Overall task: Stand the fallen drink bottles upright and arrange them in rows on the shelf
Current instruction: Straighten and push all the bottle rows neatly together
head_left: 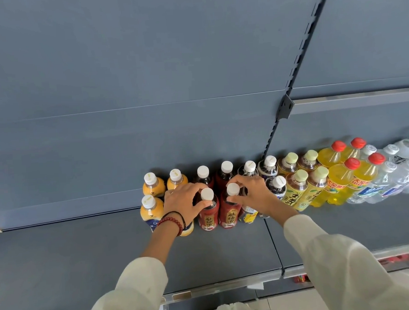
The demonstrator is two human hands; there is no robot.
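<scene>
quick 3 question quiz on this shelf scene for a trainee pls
1. True or false: the left hand grips the left red bottle while the right hand grips the right red bottle.
2. The bright yellow drinks on the right have caps of which colour? A white, B red, C green.
3. Fill in: the bead bracelet is on the ___ wrist.
Key: 1 true; 2 B; 3 left.
</scene>
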